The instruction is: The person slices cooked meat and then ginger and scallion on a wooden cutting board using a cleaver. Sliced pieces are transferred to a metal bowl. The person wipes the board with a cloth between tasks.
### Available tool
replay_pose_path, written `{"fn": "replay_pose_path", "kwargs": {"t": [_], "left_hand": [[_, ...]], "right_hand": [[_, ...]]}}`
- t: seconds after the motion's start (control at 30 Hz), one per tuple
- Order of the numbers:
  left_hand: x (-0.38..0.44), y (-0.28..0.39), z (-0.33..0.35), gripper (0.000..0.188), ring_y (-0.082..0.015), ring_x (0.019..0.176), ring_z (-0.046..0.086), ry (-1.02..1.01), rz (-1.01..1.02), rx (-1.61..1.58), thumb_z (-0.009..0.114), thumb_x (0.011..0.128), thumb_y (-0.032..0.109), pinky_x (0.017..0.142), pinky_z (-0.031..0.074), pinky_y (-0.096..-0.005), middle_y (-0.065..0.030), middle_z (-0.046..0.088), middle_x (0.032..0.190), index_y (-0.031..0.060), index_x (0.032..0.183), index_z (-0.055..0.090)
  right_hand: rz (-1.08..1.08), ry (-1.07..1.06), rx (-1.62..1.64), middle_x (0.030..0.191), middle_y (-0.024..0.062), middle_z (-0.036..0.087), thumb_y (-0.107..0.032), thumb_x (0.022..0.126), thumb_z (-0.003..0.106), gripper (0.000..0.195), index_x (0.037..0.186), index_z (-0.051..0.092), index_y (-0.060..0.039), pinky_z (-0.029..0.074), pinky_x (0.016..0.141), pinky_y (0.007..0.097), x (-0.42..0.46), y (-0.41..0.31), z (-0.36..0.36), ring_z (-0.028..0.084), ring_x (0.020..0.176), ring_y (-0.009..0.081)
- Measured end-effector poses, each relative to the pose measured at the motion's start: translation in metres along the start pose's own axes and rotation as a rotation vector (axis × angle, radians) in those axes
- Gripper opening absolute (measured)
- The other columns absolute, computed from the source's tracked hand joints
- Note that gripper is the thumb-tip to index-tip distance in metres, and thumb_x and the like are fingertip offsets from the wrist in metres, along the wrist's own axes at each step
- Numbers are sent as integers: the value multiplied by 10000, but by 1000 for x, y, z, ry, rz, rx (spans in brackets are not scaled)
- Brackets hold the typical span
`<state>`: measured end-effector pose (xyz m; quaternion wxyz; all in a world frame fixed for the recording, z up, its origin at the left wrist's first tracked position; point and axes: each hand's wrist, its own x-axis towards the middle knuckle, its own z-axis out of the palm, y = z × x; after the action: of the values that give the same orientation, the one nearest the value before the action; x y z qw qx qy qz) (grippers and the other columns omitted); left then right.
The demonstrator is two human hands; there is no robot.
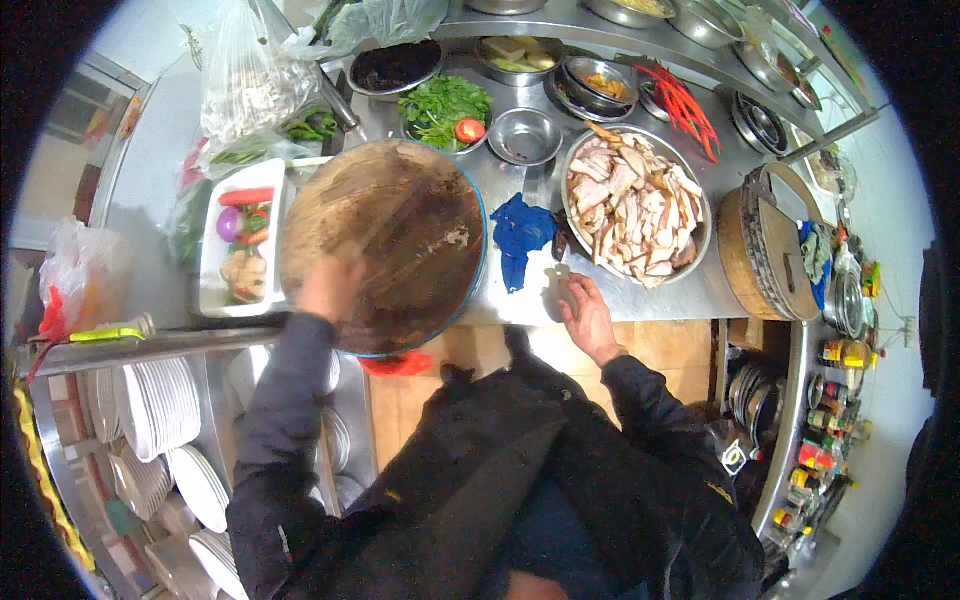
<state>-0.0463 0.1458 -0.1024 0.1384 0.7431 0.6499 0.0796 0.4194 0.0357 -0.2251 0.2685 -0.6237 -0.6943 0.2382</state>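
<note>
My left hand (pixel 330 283) is blurred over the left part of a large round wooden chopping board (pixel 405 225); whether it holds something, perhaps a blade, I cannot tell. Above the steel counter's front edge, my right hand (pixel 589 311) has its fingers bent, with its shadow beside the fingertips and nothing visible in the grip. Just beyond it lie a crumpled blue cloth (pixel 521 232) and a small dark object (pixel 559 245). A big steel bowl (pixel 706 217) heaped with sliced meat (pixel 637 202) stands to the right of the cloth.
Left of the board is a white tray (pixel 206 277) of vegetables. Behind stand a bowl of leafy greens (pixel 446 109) with a cut tomato (pixel 470 131), an empty steel bowl (pixel 525 136) and red chillies (pixel 682 109). Round wooden boards (pixel 765 247) lean at right; plates (pixel 161 409) fill the lower-left shelf.
</note>
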Motion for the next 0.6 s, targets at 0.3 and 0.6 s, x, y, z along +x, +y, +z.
{"fn": "replay_pose_path", "kwargs": {"t": [0.3, 0.6], "left_hand": [[19, -22, 27, 219, -496, 806, 732, 76, 90, 142, 631, 1034, 259, 724, 569, -621, -268, 734, 827, 96, 1179, 647], [-114, 26, 14, 209, -517, 806, 702, -123, 201, -132, 651, 1020, 231, 718, 546, -632, -266, 702, 809, 82, 1153, 590]], "right_hand": [[146, 44, -62, 1463, 224, 595, -78, 955, 727, 388, 1337, 673, -46, 543, 1102, 484, -50, 21, -12, 619, 1318, 439], [98, -7, -48, 1427, 240, 611, -97, 951, 729, 391, 1328, 670, -12, 517, 1131, 478, -29, 17, 9, 605, 1330, 444]]}}
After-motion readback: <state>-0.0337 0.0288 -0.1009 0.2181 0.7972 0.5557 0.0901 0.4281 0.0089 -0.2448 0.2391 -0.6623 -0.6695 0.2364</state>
